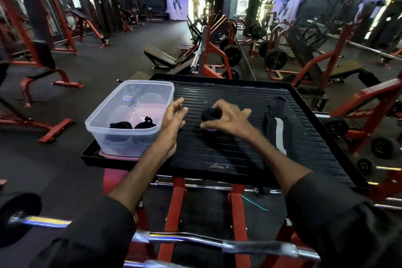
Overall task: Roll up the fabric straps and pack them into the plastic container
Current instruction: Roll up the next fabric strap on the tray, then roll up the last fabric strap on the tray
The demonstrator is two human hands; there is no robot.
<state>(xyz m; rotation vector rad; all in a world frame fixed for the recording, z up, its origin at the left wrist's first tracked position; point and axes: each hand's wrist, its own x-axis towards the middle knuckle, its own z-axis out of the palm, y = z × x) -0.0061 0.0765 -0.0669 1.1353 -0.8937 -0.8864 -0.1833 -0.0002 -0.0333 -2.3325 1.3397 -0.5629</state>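
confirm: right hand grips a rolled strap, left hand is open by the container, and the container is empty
Wrong on the container: the head view shows two rolled black straps inside it. The right hand does grip a rolled strap, and the left hand is open beside it.

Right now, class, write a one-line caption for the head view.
The right hand grips a rolled strap over the black tray, left hand open beside the plastic container.
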